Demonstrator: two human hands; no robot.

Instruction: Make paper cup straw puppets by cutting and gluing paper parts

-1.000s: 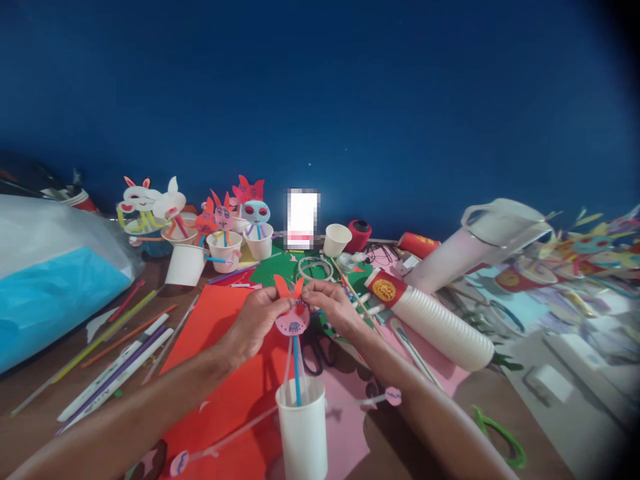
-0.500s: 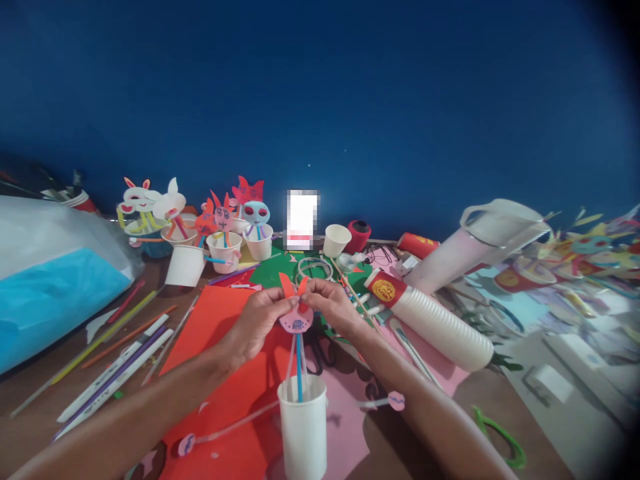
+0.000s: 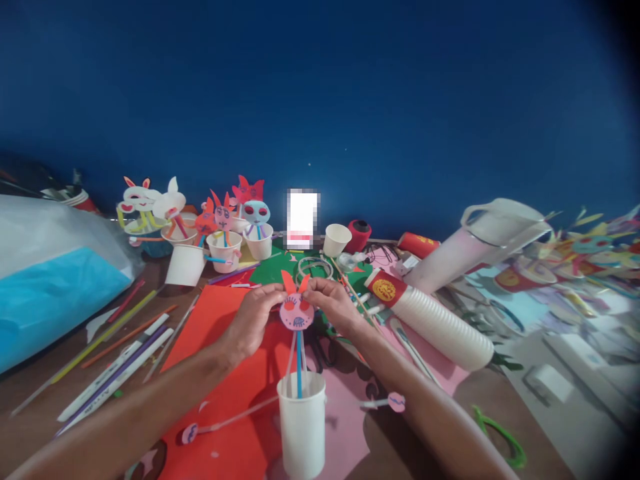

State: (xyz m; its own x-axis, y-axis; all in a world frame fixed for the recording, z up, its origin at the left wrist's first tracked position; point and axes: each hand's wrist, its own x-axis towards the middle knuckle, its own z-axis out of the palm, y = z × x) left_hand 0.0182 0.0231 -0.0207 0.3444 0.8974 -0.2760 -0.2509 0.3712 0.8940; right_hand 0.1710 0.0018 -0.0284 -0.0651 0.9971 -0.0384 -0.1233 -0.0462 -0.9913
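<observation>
A pink paper animal face [image 3: 297,319] with orange ears, orange eyes and a drawn mouth stands on a blue straw [image 3: 299,363] and clear strips. These rise from an upright white paper cup [image 3: 302,433] in front of me. My left hand [image 3: 254,319] pinches the face's upper left edge by the ear. On the other side, my right hand [image 3: 331,301] pinches by the right ear; its fingertips partly cover that ear. Two thin clear arms stick out from the cup, ending in a pink disc [image 3: 190,433] at left and another pink disc [image 3: 397,402] at right.
Red paper [image 3: 225,393] and pink paper lie beneath. Markers [image 3: 117,373] and straws are at left beside a plastic bag [image 3: 55,280]. Finished cup puppets [image 3: 224,250] stand behind. Stacked paper cups [image 3: 440,323], a pitcher [image 3: 480,233] and green scissors [image 3: 500,437] are at right.
My left fingers and thumb have shifted off the front of the face to its edge, uncovering the orange eyes. My right hand stays by the right ear.
</observation>
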